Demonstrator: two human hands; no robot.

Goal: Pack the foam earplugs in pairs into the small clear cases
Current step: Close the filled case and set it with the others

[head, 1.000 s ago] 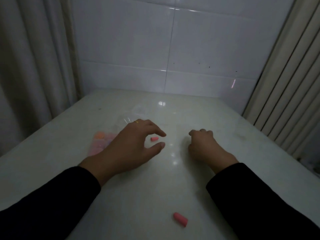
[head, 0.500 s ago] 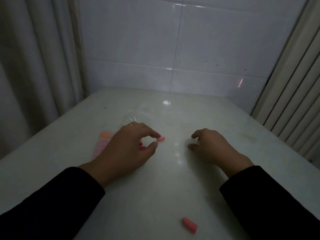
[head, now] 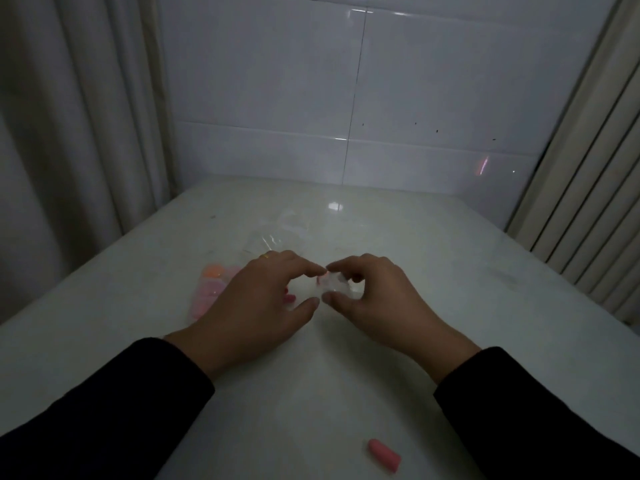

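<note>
A small clear case (head: 334, 285) sits between the fingertips of both hands at the table's middle. My right hand (head: 375, 299) pinches it between thumb and fingers. My left hand (head: 258, 303) meets it with forefinger and thumb; a pink earplug tip shows at the forefinger, against the case's left edge. Another pink earplug (head: 289, 298) lies under my left palm, partly hidden. A single pink earplug (head: 383, 460) lies near the front edge. A bag of pink and orange earplugs (head: 211, 292) lies left of my left hand.
Crumpled clear plastic with more clear cases (head: 280, 233) lies behind the hands. The white table (head: 450, 271) meets a tiled wall at the back. A curtain hangs at the left and a ribbed panel stands at the right.
My right hand has moved left to my left hand, and a clear case now shows between the two. My left hand lifted the earplug off the table to the case.
</note>
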